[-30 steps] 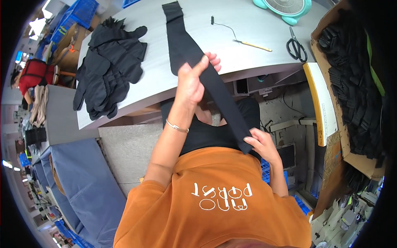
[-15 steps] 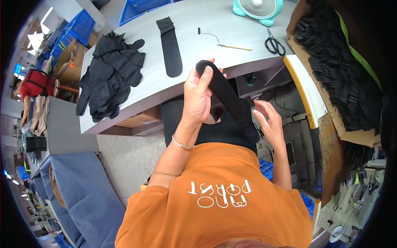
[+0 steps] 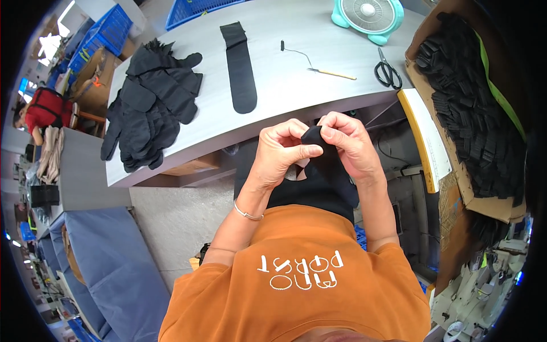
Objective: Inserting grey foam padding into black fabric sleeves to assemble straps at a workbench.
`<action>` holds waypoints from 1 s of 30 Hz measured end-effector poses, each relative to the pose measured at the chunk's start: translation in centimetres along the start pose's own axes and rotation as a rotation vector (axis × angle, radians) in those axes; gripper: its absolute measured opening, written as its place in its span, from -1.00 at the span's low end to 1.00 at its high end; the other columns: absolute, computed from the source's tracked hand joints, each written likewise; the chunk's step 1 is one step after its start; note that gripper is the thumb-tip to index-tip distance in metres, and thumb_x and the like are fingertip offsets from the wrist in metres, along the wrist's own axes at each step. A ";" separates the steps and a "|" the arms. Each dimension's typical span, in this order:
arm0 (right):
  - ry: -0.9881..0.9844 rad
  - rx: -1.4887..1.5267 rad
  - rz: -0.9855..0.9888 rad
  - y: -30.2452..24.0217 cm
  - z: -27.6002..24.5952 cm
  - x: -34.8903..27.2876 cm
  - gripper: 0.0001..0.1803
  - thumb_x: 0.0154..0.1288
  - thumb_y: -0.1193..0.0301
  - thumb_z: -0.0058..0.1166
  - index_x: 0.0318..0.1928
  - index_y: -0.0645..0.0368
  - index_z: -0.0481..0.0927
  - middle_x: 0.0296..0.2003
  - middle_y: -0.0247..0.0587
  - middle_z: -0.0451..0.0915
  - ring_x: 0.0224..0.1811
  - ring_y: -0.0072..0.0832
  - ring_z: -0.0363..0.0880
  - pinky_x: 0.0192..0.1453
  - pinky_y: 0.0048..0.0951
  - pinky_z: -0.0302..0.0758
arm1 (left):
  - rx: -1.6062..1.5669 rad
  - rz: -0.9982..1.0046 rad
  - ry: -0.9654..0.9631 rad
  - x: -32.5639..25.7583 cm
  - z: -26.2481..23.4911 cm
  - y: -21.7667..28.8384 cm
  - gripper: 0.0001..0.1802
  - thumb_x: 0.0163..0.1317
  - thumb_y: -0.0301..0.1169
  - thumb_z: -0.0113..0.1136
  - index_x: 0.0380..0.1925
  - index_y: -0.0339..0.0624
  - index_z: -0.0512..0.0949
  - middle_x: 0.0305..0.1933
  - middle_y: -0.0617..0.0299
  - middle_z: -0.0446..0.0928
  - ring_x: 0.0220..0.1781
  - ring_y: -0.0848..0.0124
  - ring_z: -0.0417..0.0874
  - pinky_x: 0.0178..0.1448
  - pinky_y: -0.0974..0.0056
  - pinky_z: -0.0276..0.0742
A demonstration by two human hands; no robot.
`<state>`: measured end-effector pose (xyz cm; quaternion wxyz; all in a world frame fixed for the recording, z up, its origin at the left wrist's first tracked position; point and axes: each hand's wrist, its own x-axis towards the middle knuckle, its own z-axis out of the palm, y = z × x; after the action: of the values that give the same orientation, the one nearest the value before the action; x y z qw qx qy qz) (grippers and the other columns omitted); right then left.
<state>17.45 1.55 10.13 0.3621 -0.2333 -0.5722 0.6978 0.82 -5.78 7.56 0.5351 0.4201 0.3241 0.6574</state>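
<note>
My left hand [image 3: 282, 151] and my right hand [image 3: 347, 142] pinch the top end of a long black sock [image 3: 322, 165] between them, just in front of the grey table's [image 3: 285, 68] near edge. The sock hangs down over my lap. Another black sock [image 3: 239, 65] lies flat on the table beyond my hands. A heap of black socks [image 3: 151, 108] sits on the table's left part.
A teal desk fan [image 3: 369, 17], black scissors [image 3: 387, 73] and a thin stick with a wire [image 3: 325, 71] lie at the table's far right. A cardboard box of black pieces [image 3: 473, 108] stands at my right. Blue crates [image 3: 194, 7] are behind the table.
The sock was stretched long between my raised left hand and low right hand. Now both hands have come together at its top end, close to my chest.
</note>
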 end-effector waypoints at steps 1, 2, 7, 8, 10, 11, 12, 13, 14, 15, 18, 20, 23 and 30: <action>-0.024 0.124 0.061 0.4 -0.2 0.5 -0.87 0.38 0.40 0.20 -0.27 0.19 0.60 -0.36 -0.51 0.57 -0.28 -0.77 0.43 -0.16 -0.64 0.39 | -0.010 0.000 0.009 0.3 -0.2 -0.8 -0.85 0.19 -0.54 0.42 -0.28 -0.22 0.62 -0.36 0.35 0.57 -0.47 0.64 0.53 -0.51 0.54 0.38; 0.044 0.135 0.118 0.9 -0.1 1.0 -0.86 0.39 0.40 0.20 -0.29 0.20 0.62 -0.38 -0.51 0.58 -0.30 -0.74 0.44 -0.17 -0.63 0.39 | -0.183 -0.095 0.114 0.5 -0.3 -1.6 -0.82 0.23 -0.50 0.39 -0.19 -0.21 0.60 -0.35 0.34 0.57 -0.45 0.64 0.53 -0.52 0.54 0.38; 0.253 -0.898 -0.380 1.7 0.2 4.8 -0.87 0.28 0.41 0.26 -0.25 0.20 0.67 -0.35 -0.19 0.64 -0.26 -0.35 0.62 -0.11 -0.39 0.48 | -0.486 -0.125 0.347 3.1 -0.9 -0.6 -0.78 0.42 -0.35 0.20 -0.06 -0.22 0.48 -0.02 0.14 0.61 -0.04 0.45 0.65 -0.06 0.34 0.65; 0.333 -1.150 -0.510 1.9 -0.8 6.2 -0.84 0.26 0.41 0.27 -0.19 0.19 0.66 -0.27 -0.17 0.65 -0.18 -0.27 0.62 -0.05 -0.31 0.48 | -0.432 -0.018 0.307 3.5 -2.2 -0.2 -0.75 0.45 -0.32 0.15 -0.03 -0.24 0.44 0.09 0.02 0.58 0.11 0.30 0.64 0.17 0.18 0.63; 0.449 -1.387 -0.644 3.0 -3.4 9.7 -0.76 0.23 0.41 0.28 -0.10 0.17 0.64 -0.13 -0.15 0.66 -0.03 -0.19 0.61 0.06 -0.23 0.46 | -0.367 0.080 0.347 3.7 -4.0 1.5 -0.69 0.42 -0.35 0.18 0.05 -0.25 0.41 0.02 -0.02 0.61 0.04 0.22 0.69 0.16 0.15 0.65; 0.486 -1.376 -0.643 4.0 -5.0 11.6 -0.72 0.22 0.42 0.28 -0.06 0.17 0.62 -0.07 -0.15 0.65 0.03 -0.19 0.60 0.12 -0.22 0.44 | -0.324 0.121 0.373 3.8 -4.4 2.7 -0.69 0.41 -0.37 0.19 0.05 -0.24 0.41 -0.01 -0.02 0.62 0.01 0.18 0.71 0.19 0.11 0.64; 0.474 -1.368 -0.649 5.4 -6.8 13.1 -0.72 0.22 0.42 0.28 -0.06 0.17 0.62 -0.07 -0.15 0.65 0.03 -0.19 0.60 0.12 -0.22 0.44 | -0.260 0.145 0.400 4.0 -4.5 3.7 -0.69 0.38 -0.38 0.23 0.04 -0.24 0.44 -0.06 0.00 0.64 -0.05 0.21 0.73 0.13 0.13 0.68; 0.501 -1.431 -0.594 7.1 -8.9 14.4 -0.73 0.22 0.42 0.28 -0.08 0.18 0.62 -0.06 -0.13 0.66 0.05 -0.19 0.59 0.15 -0.22 0.43 | -0.255 0.150 0.405 4.2 -4.9 3.9 -0.69 0.38 -0.38 0.23 0.04 -0.24 0.44 -0.06 0.00 0.64 -0.05 0.21 0.73 0.13 0.13 0.68; 0.523 -1.492 -0.535 8.7 -10.3 15.3 -0.75 0.21 0.43 0.29 -0.10 0.19 0.63 -0.04 -0.12 0.67 0.07 -0.18 0.59 0.18 -0.23 0.42 | -0.239 0.133 0.392 4.2 -5.3 3.8 -0.69 0.38 -0.39 0.24 0.03 -0.27 0.46 -0.07 -0.01 0.66 -0.05 0.24 0.73 0.11 0.18 0.68; 0.506 -1.483 -0.536 10.0 -11.0 15.6 -0.75 0.21 0.43 0.29 -0.10 0.19 0.63 -0.04 -0.12 0.67 0.07 -0.18 0.59 0.18 -0.23 0.42 | -0.223 0.114 0.385 4.0 -5.6 3.7 -0.69 0.37 -0.40 0.25 0.03 -0.29 0.49 -0.08 -0.03 0.67 -0.05 0.26 0.73 0.10 0.23 0.68; 0.440 -1.270 -0.405 11.6 -11.9 15.5 -0.83 0.31 0.44 0.20 -0.15 0.25 0.60 -0.04 -0.09 0.67 0.03 -0.16 0.60 0.16 -0.20 0.44 | -0.265 0.074 0.402 3.7 -5.9 2.4 -0.71 0.34 -0.42 0.28 -0.02 -0.33 0.54 -0.10 -0.01 0.68 -0.07 0.29 0.73 0.12 0.23 0.67; 0.452 -1.226 -0.362 11.1 -10.4 14.8 -0.86 0.33 0.45 0.18 -0.16 0.25 0.59 -0.05 -0.09 0.67 0.01 -0.15 0.61 0.13 -0.21 0.46 | -0.265 0.032 0.409 3.6 -6.1 1.8 -0.74 0.34 -0.43 0.28 -0.05 -0.35 0.57 -0.10 0.00 0.68 -0.06 0.31 0.72 0.13 0.23 0.65; 0.501 -1.095 -0.284 8.2 -6.1 12.1 -0.83 0.36 0.49 0.14 -0.08 0.25 0.60 -0.19 -0.10 0.68 -0.18 -0.26 0.66 -0.07 -0.35 0.54 | -0.213 0.024 0.392 3.6 -7.0 0.8 -0.75 0.34 -0.43 0.27 -0.05 -0.35 0.58 -0.10 0.02 0.69 -0.05 0.32 0.72 0.15 0.24 0.64; 0.165 -0.981 -0.527 1.2 0.9 6.9 -0.67 0.15 0.61 0.28 -0.04 0.14 0.72 -0.43 -0.22 0.59 -0.50 -0.41 0.56 -0.43 -0.45 0.46 | -0.207 -0.006 0.314 4.2 -5.8 -0.1 -0.78 0.34 -0.47 0.26 -0.09 -0.38 0.61 -0.11 0.02 0.70 -0.06 0.34 0.72 0.14 0.25 0.63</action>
<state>12.15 6.21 9.76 0.4169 -0.2774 -0.8384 0.2152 -4.69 -1.48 5.79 0.5201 0.2542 0.3355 0.7432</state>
